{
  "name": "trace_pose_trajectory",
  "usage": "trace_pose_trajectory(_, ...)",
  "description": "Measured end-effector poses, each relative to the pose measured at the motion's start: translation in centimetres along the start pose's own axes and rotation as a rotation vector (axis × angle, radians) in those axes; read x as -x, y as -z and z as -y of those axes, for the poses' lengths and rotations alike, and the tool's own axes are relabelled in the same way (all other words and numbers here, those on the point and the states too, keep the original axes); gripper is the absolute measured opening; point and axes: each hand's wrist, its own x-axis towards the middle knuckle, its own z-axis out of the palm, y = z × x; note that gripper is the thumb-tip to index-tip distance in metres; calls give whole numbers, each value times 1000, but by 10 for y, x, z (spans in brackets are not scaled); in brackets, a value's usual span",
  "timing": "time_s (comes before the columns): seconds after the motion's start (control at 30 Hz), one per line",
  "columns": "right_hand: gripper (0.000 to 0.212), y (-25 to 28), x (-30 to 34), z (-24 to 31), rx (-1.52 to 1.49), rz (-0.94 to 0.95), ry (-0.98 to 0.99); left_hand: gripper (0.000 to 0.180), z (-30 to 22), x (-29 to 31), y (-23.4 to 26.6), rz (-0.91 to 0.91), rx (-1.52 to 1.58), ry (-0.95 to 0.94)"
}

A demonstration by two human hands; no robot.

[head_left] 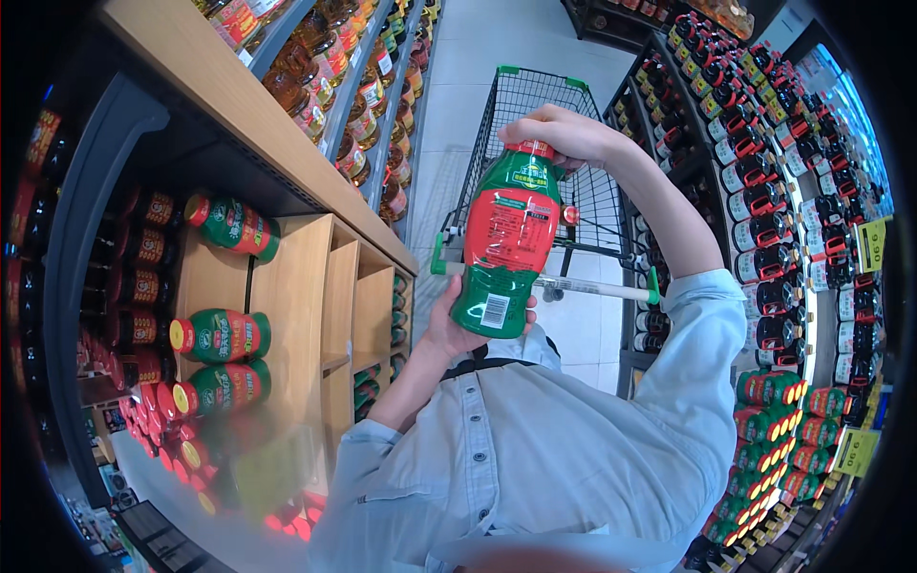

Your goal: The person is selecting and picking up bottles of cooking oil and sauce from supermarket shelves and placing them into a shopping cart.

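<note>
A green plastic bottle [516,229] with a red label and a red cap is held up in front of my chest, its barcode toward me. My left hand [454,320] supports it from below, fingers wrapped round the base. From above, my right hand [559,134] grips the cap and neck. Behind the bottle stands a wire shopping cart [597,205] with green corners and a pale handle, partly hidden by the bottle and my arm.
At left, a wooden shelf [291,286] holds similar green bottles [229,334] and dark jars [148,244]. Oil bottles [306,76] line metal shelves beyond. On the right are racks of dark sauce bottles [755,201], more green bottles [764,430] and yellow price tags [871,245].
</note>
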Motion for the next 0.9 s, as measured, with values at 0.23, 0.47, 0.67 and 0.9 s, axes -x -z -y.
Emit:
trace_pose_trajectory(0.23,59,-89,5,-23,-587,-347,350,71,0,24,-26,-572,-905,-482)
trace_pose_trajectory(0.47,66,-206,-8,-26,-1327,-270,383,77,-1,13,-33,-942,-1869,-817)
trace_pose_trajectory(0.67,93,-177,-19,-25,-1623,274,607,103,11,13,-42,-972,-1986,-840)
trace_pose_trajectory(0.9,103,-173,-41,-27,-1689,595,720,111,9,9,-36,-954,-1967,-936)
